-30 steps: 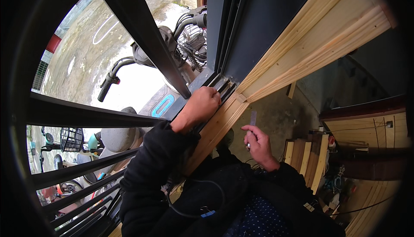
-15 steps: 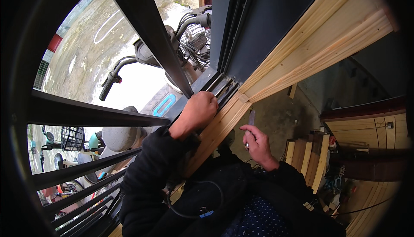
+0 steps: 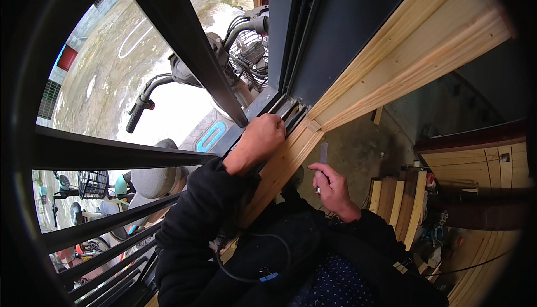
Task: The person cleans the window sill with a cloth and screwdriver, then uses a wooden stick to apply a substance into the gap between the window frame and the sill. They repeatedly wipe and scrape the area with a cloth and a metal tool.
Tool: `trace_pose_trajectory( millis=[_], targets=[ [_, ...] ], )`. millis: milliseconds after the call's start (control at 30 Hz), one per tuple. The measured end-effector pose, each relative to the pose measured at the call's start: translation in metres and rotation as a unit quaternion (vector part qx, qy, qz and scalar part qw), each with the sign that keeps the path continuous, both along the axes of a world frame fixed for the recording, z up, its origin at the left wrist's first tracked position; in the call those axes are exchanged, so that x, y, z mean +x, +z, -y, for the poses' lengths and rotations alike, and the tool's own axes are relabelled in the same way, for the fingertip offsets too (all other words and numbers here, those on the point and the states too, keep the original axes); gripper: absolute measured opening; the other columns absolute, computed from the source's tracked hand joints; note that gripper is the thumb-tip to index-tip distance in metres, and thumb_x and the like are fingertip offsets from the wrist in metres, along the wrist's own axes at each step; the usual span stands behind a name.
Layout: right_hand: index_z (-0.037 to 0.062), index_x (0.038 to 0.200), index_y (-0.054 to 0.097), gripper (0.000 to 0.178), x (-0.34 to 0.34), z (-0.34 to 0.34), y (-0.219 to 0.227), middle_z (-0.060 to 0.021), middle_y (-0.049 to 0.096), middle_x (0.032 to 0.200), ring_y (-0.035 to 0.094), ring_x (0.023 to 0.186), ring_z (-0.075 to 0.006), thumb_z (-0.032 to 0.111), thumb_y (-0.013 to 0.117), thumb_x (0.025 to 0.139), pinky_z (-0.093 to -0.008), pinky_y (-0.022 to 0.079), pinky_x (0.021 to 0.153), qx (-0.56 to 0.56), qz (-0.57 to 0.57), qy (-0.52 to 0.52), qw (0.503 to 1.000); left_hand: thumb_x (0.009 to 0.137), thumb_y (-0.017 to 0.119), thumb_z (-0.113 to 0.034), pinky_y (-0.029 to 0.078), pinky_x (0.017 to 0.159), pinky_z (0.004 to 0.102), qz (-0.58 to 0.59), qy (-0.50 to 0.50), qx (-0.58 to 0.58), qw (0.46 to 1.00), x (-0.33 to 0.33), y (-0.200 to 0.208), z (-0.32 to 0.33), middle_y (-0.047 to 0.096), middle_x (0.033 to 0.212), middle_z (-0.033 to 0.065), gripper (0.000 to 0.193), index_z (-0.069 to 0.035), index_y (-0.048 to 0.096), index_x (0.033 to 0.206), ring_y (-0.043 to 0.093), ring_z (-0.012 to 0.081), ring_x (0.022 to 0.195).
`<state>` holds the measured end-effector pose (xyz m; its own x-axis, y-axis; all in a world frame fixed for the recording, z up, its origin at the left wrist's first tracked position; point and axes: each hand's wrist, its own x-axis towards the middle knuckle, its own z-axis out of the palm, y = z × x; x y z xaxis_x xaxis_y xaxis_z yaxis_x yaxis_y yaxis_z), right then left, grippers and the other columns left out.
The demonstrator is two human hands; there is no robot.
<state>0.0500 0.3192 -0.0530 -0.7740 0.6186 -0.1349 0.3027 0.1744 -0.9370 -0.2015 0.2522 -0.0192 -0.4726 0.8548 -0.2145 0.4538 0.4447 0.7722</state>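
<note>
Several dark bars [image 3: 123, 153] span the left side, and beyond them a scooter [image 3: 184, 72] stands outside. Wide pale wooden trim [image 3: 391, 61] slants down from the upper right beside a dark panel [image 3: 358, 22], meeting a wooden sill [image 3: 288, 164]. Low on the right, near the person, upright boards [image 3: 406, 201] stand side by side. At the sill's outer edge, the left hand [image 3: 259, 141] rests over a dark track [image 3: 286, 108], fingers curled in; whether they grasp anything cannot be told. Well apart, on the sill's indoor side, the right hand [image 3: 334, 191] grasps a thin, flat-bladed tool [image 3: 324, 153], blade pointing away from the body. Smallest is a wooden block [image 3: 314, 125] where trim and sill meet.
</note>
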Motion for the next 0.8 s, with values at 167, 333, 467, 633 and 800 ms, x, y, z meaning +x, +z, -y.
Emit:
trace_pose_trajectory(
  millis=[167, 333, 467, 633, 800],
  targets=[
    [0.001, 0.118, 0.069, 0.024, -0.0026, -0.0015, 0.0009, -0.0057, 0.065, 0.071, 0.063, 0.064, -0.0132, 0.011, 0.052, 0.106, -0.03, 0.049, 0.06, 0.007, 0.009, 0.008, 1.0, 0.098, 0.054, -0.017, 0.054, 0.08, 0.0501, -0.047, 0.001, -0.027, 0.999, -0.0026, 0.0001, 0.0031, 0.07, 0.086, 0.0286, 0.029, 0.005, 0.07, 0.09, 0.069, 0.046, 0.086],
    [0.0014, 0.118, 0.069, 0.024, -0.0029, -0.0032, -0.0018, -0.0057, 0.065, 0.071, 0.063, 0.064, -0.0139, 0.011, 0.051, 0.106, -0.0302, 0.05, 0.06, 0.009, 0.004, 0.009, 1.0, 0.094, 0.054, -0.017, 0.056, 0.083, 0.0538, -0.053, -0.027, -0.057, 0.997, -0.0047, 0.0031, 0.0061, 0.072, 0.093, 0.0272, 0.025, 0.0, 0.073, 0.092, 0.069, 0.0479, 0.092],
    [0.0016, 0.118, 0.07, 0.024, -0.0034, -0.0042, -0.0027, -0.0056, 0.065, 0.071, 0.064, 0.064, -0.014, 0.011, 0.051, 0.106, -0.0302, 0.05, 0.06, 0.008, 0.007, 0.01, 1.0, 0.094, 0.055, -0.014, 0.054, 0.08, 0.051, -0.035, -0.03, -0.025, 0.999, -0.0043, -0.0004, 0.0032, 0.071, 0.089, 0.0262, 0.023, 0.003, 0.071, 0.091, 0.069, 0.0458, 0.089],
    [0.0017, 0.118, 0.07, 0.024, -0.0033, -0.0056, -0.0025, -0.0055, 0.065, 0.071, 0.063, 0.064, -0.0137, 0.011, 0.051, 0.106, -0.0301, 0.05, 0.06, 0.008, 0.008, 0.005, 1.0, 0.096, 0.055, -0.015, 0.055, 0.08, 0.0489, -0.041, -0.013, -0.012, 0.999, -0.0018, -0.0058, -0.0013, 0.072, 0.088, 0.0257, 0.024, 0.004, 0.07, 0.09, 0.069, 0.0454, 0.088],
    [0.0019, 0.118, 0.07, 0.024, -0.0029, -0.0053, -0.0028, -0.0058, 0.065, 0.071, 0.063, 0.064, -0.0142, 0.011, 0.051, 0.106, -0.0305, 0.05, 0.06, 0.0, 0.01, 0.002, 1.0, 0.098, 0.054, -0.017, 0.055, 0.081, 0.048, -0.032, -0.007, -0.012, 0.999, -0.0004, -0.0034, -0.0012, 0.071, 0.087, 0.0261, 0.027, 0.004, 0.07, 0.09, 0.069, 0.0451, 0.088]
  ],
)
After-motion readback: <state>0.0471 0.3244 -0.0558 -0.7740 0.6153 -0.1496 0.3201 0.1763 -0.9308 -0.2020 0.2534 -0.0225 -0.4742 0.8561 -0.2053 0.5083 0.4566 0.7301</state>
